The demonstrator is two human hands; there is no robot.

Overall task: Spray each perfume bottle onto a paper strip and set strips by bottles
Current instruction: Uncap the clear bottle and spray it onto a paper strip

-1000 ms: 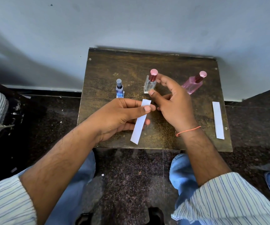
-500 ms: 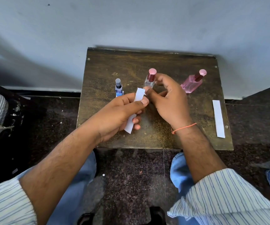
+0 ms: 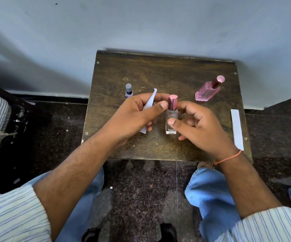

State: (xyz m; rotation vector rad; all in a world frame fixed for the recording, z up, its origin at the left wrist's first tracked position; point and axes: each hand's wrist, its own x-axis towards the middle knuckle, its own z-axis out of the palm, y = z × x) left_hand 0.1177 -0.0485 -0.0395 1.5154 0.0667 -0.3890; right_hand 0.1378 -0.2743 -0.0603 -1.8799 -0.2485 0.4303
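Lifted nearer, clear bottle in right hand; left hand pinches strip.

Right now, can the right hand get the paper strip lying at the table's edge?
Probably not yet: the right hand holds the clear bottle. Nothing blocks the loose strip once it lets go.

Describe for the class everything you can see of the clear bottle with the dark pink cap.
The clear bottle is a slim, square-sided flask that looks like glass, see-through, topped by a glossy dark pink cylindrical cap. It is upright, near the middle of the wooden table. The right hand grips its body, thumb in front; the left hand's thumb touches the cap.
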